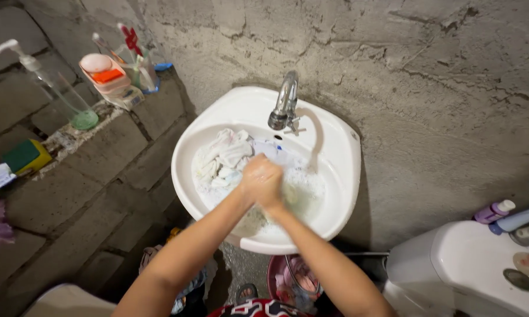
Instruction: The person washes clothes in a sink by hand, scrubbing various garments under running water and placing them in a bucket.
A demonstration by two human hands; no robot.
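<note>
A white wall basin (pixel 340 170) holds soapy water and a white cloth (pixel 223 155). Both my hands meet in the middle of the basin. My left hand (pixel 257 176) and my right hand (pixel 276 196) are pressed together, fingers closed around a bunched part of the wet cloth just above the suds. The rest of the cloth lies heaped at the basin's left side. A chrome tap (pixel 285 100) stands at the back rim, with no water running from it that I can see.
A concrete ledge at left carries a clear pump bottle (pixel 53 82), a soap dish (pixel 105 73), toothbrushes in a cup (pixel 136 56) and a green-yellow sponge (pixel 25 155). A white toilet tank (pixel 475 267) with bottles stands at right. A pink bucket (pixel 293 282) sits under the basin.
</note>
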